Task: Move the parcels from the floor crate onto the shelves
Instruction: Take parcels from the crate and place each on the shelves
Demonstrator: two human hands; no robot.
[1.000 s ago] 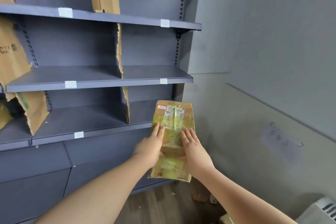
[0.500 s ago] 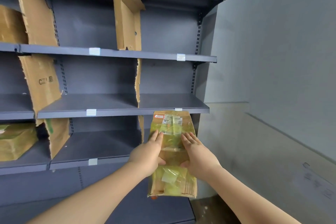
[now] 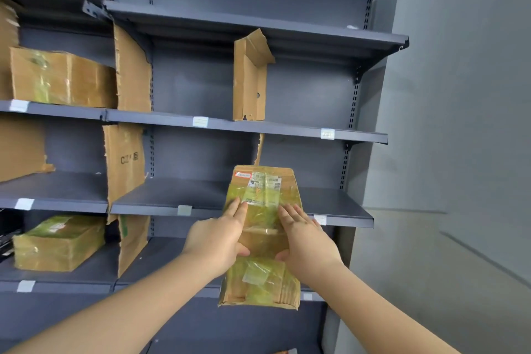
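A flat cardboard parcel (image 3: 263, 238) wrapped in yellowish tape, with a white label near its top, is held upright in the air in front of the grey shelves (image 3: 201, 210). My left hand (image 3: 218, 238) holds its left edge and my right hand (image 3: 304, 241) holds its right edge, fingers laid along the near face and thumbs across the middle. The parcel's top reaches the front of the right-hand bay of the middle shelf (image 3: 339, 215). The floor crate is out of view.
Torn cardboard dividers (image 3: 126, 164) split the shelves into bays. Taped parcels lie on the upper left shelf (image 3: 63, 80) and the lower left shelf (image 3: 57, 244). A grey wall (image 3: 459, 123) stands close on the right.
The view has tilted upward and more shelves show. Both hands have lifted the parcel from the lower shelf level to the middle shelf's front edge, with the same hold.
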